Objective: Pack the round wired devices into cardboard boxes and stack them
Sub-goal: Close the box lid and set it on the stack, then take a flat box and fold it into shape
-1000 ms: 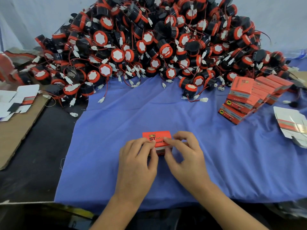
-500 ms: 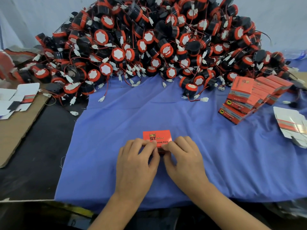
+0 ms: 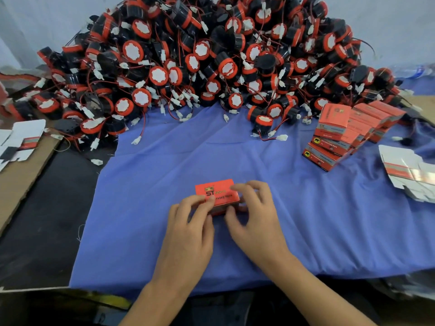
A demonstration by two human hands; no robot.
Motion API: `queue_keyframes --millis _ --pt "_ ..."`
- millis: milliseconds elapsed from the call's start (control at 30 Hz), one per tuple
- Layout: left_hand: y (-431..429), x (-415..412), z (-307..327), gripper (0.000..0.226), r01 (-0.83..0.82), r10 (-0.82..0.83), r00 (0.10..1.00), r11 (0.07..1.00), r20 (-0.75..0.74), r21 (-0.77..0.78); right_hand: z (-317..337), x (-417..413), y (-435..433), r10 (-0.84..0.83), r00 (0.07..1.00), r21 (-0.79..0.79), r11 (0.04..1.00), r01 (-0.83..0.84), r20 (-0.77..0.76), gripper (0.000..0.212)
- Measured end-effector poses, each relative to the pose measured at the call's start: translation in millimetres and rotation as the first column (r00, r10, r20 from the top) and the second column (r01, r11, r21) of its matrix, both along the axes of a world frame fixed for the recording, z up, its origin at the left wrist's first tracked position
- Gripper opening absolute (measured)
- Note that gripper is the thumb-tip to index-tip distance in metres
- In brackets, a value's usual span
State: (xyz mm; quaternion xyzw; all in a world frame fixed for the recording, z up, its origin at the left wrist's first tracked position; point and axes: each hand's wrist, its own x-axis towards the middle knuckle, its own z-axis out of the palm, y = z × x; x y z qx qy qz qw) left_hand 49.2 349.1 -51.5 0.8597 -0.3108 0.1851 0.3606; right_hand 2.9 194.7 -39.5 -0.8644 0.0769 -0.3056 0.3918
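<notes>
A small red cardboard box (image 3: pixel 215 191) lies on the blue cloth (image 3: pixel 164 175) in front of me. My left hand (image 3: pixel 190 222) grips its near left corner with curled fingers. From the right, my right hand (image 3: pixel 253 212) holds the box, fingers curled over its top right edge and right end. A big heap of round black-and-red wired devices (image 3: pixel 211 62) with white plugs fills the back of the table. At the right stands a leaning stack of filled red boxes (image 3: pixel 341 132).
Flat unfolded box blanks lie at the far right (image 3: pixel 409 172) and at the left (image 3: pixel 21 142) on a brown cardboard sheet (image 3: pixel 21 175). Black table surface (image 3: pixel 42 220) shows left of the cloth. A lone device (image 3: pixel 262 124) sits at the heap's front edge.
The box has turned a little and sits slightly higher. My right hand has shifted from its near edge to its right end; my left hand still holds the near left corner.
</notes>
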Motion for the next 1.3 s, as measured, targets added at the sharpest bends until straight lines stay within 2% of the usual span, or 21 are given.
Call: queue_keyframes --millis 67,200,333,400,567,667,733,800,933,1033,1167,1300 --pt "-3.7 -0.8 0.8 0.035 0.026 -0.039 0.992 0.994 -0.118 -0.108 1.9 1.9 -5.1 -0.065 0.998 0.191 0.979 0.067 -0.019 0.034" --pt "-27.2 -5.8 8.3 0.044 0.009 -0.128 0.941 0.934 -0.312 -0.357 4.2 0.7 -11.3 -0.178 0.984 0.382 0.908 0.175 -0.027 0.041" --pt "-65.7 -5.2 16.7 0.044 -0.029 -0.256 0.841 0.859 -0.476 -0.512 10.5 -10.6 -31.4 -0.278 0.961 0.458 0.854 0.248 -0.002 0.036" --pt "-88.5 -5.7 21.2 0.045 0.021 -0.334 0.804 0.843 -0.492 -0.538 13.0 -18.4 -52.1 -0.364 0.931 0.477 0.816 0.326 -0.014 0.031" --pt "-156.2 -12.1 32.9 0.052 0.245 -0.517 0.724 0.812 -0.457 -0.529 17.5 -35.1 -114.6 -0.549 0.831 0.49 0.703 0.515 -0.086 0.03" --pt "-194.3 -11.3 31.9 0.048 0.346 -0.59 0.636 0.794 -0.496 -0.501 18.4 -36.9 -147.8 -0.569 0.806 0.408 0.705 0.581 -0.165 0.036" --pt "-213.0 -7.8 28.6 0.048 0.384 -0.589 0.596 0.806 -0.546 -0.451 18.5 -34.9 -164.0 -0.578 0.792 0.34 0.717 0.609 -0.198 0.028" --pt "-225.4 -4.2 25.8 0.051 0.4 -0.566 0.601 0.824 -0.565 -0.4 16.4 -32.6 -175.2 -0.589 0.776 0.293 0.719 0.631 -0.226 0.025" --pt "-237.9 3.6 22.8 0.055 0.398 -0.509 0.642 0.86 -0.573 -0.318 11.3 -28.1 -180.8 -0.577 0.779 0.296 0.721 0.627 -0.245 0.037" --pt "-242.8 9.3 21.3 0.059 0.424 -0.505 0.635 0.86 -0.585 -0.283 10.7 -25.9 -178.4 -0.558 0.801 0.31 0.738 0.599 -0.217 0.042" --pt "-249.4 14.4 17.2 0.061 0.451 -0.514 0.638 0.853 -0.573 -0.264 10.2 -24.7 -176.8 -0.525 0.811 0.272 0.766 0.583 -0.259 0.051" --pt "-250.5 9.4 15.6 0.064 0.436 -0.493 0.659 0.866 -0.568 -0.245 9.6 -26.8 -176.7 -0.513 0.819 0.285 0.769 0.572 -0.258 0.043"
